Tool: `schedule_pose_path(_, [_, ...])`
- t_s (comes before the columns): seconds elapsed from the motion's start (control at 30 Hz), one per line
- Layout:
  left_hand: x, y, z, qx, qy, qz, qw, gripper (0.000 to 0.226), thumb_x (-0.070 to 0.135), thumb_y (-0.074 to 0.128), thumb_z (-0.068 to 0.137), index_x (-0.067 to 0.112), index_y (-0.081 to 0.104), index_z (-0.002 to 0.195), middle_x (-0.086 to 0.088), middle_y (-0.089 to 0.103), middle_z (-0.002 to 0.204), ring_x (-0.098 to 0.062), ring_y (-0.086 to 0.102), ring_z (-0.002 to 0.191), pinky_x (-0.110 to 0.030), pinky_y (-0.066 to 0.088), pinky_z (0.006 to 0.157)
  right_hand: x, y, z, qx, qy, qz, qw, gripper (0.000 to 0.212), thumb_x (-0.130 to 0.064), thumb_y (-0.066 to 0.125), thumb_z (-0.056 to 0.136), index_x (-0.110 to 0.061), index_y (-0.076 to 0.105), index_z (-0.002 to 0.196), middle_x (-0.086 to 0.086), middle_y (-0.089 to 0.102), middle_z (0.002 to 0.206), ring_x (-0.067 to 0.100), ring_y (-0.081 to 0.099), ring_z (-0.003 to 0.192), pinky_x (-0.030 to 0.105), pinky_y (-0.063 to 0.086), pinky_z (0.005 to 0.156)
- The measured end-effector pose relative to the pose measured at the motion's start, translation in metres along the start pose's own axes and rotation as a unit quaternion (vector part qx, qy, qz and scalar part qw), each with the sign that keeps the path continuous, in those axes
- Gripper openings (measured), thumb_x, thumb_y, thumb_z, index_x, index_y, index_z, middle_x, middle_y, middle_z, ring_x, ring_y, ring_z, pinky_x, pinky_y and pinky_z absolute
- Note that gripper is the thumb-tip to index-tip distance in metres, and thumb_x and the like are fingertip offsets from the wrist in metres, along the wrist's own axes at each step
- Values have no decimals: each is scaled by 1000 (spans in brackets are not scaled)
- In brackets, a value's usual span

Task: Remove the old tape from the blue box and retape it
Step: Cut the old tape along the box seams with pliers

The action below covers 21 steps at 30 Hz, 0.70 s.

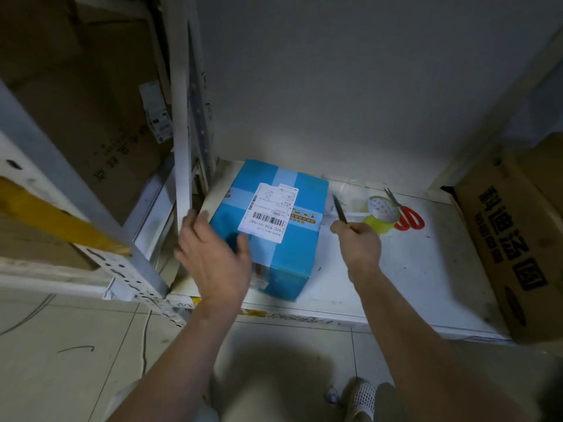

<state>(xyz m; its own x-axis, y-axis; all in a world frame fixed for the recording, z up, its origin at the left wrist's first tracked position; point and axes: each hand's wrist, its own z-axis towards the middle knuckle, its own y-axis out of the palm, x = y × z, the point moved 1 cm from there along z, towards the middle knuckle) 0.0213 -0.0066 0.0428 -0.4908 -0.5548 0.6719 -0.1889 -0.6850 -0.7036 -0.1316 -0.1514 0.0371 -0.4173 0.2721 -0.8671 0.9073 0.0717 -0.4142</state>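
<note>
**Blade in hand, about to cut the old tape**

From the head camera, I am looking down at a low white shelf board (396, 278) where the blue cardboard box (292, 248) is sitting, turned at a slant, its near corner close to the shelf's front edge. Pale tape strips (285, 178) are crossing its top, and a white shipping label with barcodes (268, 213) is lying over them.

My left hand (213, 254) is reaching over the box's near-left corner with fingers spread and fairly straight, thumb out toward the label; I am judging that it is steadying the box, though real contact is hard to tell. My right hand (359, 242) is curling round the handle of a slim dark-bladed knife (339, 208), tip pointing up and away, just beside the box's right edge.

I take this as the start of the removal step: the old tape looks uncut. Next I am needing to bring the tip onto a tape seam and slit shallowly, keeping my left fingers out of the blade's path.

Behind my right hand, a yellow-green roll of clear tape (380, 217) and red-handled scissors (406, 217) are waiting on the shelf.

The box's near-left part is hiding under my left hand, its far sides are out of sight, and the knife's handle is buried in my fist. The label's small print is too fine to read.
</note>
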Motion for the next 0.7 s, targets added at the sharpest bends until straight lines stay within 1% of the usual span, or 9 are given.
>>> schedule_pose_path(0.07, [-12, -3, 9, -66, -93, -81, 990, 77, 40, 70, 75, 7, 34, 134, -16, 48, 128, -34, 50, 118, -52, 45, 97, 4, 5, -19, -19, -2, -2, 1000, 19, -39, 67, 67, -23, 59, 73, 3, 67, 78, 27, 64, 80, 45, 54, 81])
schedule_pose_path(0.1, [-15, -4, 9, -97, -111, -117, 982, 74, 43, 69, 76, 10, 35, 133, -12, 52, 125, -31, 54, 113, -49, 50, 91, 5, 7, -28, -28, -2, -10, 1000, 21, -41, 66, 66, -23, 58, 73, 3, 68, 78, 28, 66, 80, 46, 54, 80])
schedule_pose_path(0.17, [-16, -9, 4, -131, -111, -138, 975, 62, 41, 67, 80, 13, 42, 128, -7, 55, 120, -24, 58, 108, -41, 54, 85, 6, 10, -44, -43, -3, -42, 998, 22, -42, 65, 69, -23, 58, 76, 2, 68, 79, 26, 66, 79, 42, 55, 76])
schedule_pose_path(0.27, [-18, -16, -4, -131, -99, -143, 976, 62, 39, 72, 76, 16, 45, 128, -4, 51, 123, -22, 56, 110, -40, 53, 88, 0, 10, -59, -34, -9, -83, 996, 22, -40, 64, 76, -22, 58, 86, 2, 66, 83, 24, 65, 80, 35, 53, 73])
schedule_pose_path(0.33, [-20, -21, -13, -133, -86, -144, 977, 67, 36, 74, 74, 17, 43, 131, -3, 47, 125, -21, 51, 113, -36, 47, 94, -6, 9, -62, -23, -17, -86, 996, 21, -39, 64, 78, -22, 57, 88, 0, 64, 83, 23, 63, 82, 35, 52, 76])
schedule_pose_path(0.4, [-23, -25, -23, -124, -71, -139, 980, 65, 27, 73, 77, 16, 42, 133, -4, 47, 128, -21, 48, 117, -31, 40, 92, -11, 8, -62, -20, -32, -89, 995, 19, -38, 64, 79, -23, 56, 88, -1, 60, 84, 21, 60, 84, 35, 49, 80])
schedule_pose_path(0.5, [-25, -28, -38, -86, -49, -121, 988, 61, 15, 69, 81, 14, 43, 135, -6, 49, 130, -23, 48, 120, -36, 42, 96, -20, 10, -62, -45, -62, -89, 993, 17, -34, 64, 80, -23, 56, 90, -1, 60, 87, 21, 57, 86, 35, 47, 84])
schedule_pose_path(0.63, [-24, -30, -45, -74, -58, -118, 989, 54, 10, 68, 82, 19, 49, 133, -5, 52, 127, -21, 54, 112, -33, 45, 91, -25, 11, -64, -88, -91, -93, 988, 18, -33, 68, 73, -23, 62, 87, 1, 64, 93, 21, 61, 89, 35, 49, 83])
schedule_pose_path(0.7, [-22, -29, -45, -97, -34, -110, 989, 55, 13, 69, 83, 23, 51, 133, -4, 50, 127, -20, 55, 111, -31, 45, 94, -24, 9, -70, -64, -121, -132, 982, 30, -40, 65, 66, -21, 66, 89, 4, 62, 103, 19, 60, 87, 31, 49, 79])
